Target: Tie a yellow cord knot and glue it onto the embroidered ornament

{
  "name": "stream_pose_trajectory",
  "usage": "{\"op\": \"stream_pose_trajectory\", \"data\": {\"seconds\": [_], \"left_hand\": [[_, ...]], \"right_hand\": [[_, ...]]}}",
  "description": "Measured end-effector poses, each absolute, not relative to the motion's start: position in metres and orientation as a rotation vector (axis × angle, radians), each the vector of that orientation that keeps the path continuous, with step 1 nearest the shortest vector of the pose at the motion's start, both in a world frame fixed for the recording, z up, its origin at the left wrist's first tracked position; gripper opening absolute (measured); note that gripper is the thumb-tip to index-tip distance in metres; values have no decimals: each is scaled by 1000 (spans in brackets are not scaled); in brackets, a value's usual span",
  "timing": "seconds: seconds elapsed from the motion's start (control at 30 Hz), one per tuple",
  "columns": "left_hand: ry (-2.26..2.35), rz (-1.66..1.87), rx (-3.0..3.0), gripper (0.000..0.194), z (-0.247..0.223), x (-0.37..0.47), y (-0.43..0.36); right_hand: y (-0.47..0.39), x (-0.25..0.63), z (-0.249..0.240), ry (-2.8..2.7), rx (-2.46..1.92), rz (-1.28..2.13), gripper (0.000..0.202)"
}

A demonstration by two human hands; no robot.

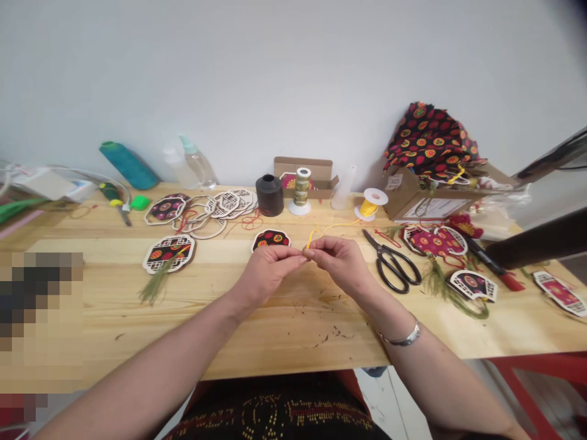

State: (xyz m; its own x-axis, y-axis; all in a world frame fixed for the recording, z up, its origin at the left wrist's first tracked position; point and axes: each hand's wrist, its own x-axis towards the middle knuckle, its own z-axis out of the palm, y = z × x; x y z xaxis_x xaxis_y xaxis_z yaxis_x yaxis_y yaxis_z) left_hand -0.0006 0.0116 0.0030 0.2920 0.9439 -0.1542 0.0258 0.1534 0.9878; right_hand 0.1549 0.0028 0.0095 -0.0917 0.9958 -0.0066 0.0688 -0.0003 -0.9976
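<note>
Over the middle of the wooden table, my left hand and my right hand meet fingertip to fingertip. Both are closed in a pinch on a yellow cord, which runs back to a white spool. A small loop of the cord stands up above the fingertips. Behind my left hand lies a black floral piece, partly covered by the fingers. Black-handled scissors lie to the right of my right hand.
At left are a tasselled ornament, pale frames and a teal thread cone. A black cone and a thread spool stand behind the hands. At right are a cardboard box, more ornaments and a black post.
</note>
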Motion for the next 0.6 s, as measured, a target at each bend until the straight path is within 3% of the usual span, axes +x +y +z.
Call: {"op": "stream_pose_trajectory", "data": {"seconds": [0.33, 0.6], "left_hand": [[1091, 1025, 1056, 14, -3, -2, 15], [1096, 1014, 1068, 19, -4, -2, 15]], "right_hand": [[3, 157, 8, -1470, -1416, 1048, 14], [-7, 152, 4, -1680, -1266, 561, 11]]}}
